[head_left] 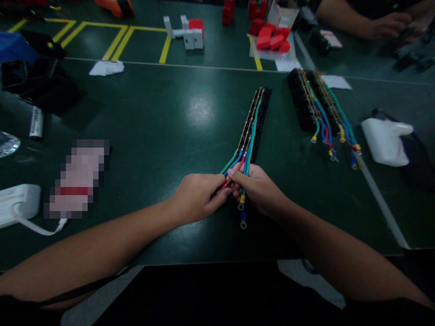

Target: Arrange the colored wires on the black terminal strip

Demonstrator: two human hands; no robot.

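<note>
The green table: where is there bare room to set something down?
The widest bare patch lies beyond the left hand, between the pixelated pink item and the wired strip. A narrower one separates that strip from the wired pair at right. Crowded: black parts at far left, red pieces along the back.

From afar, I looked through one camera worn on the person's head, facing forward and down across the table (149, 127). It was near enough that the left hand (195, 195) and the right hand (263, 188) sat around mid-view, while a co-worker's arm (350, 19) showed farther off, top right.
</note>
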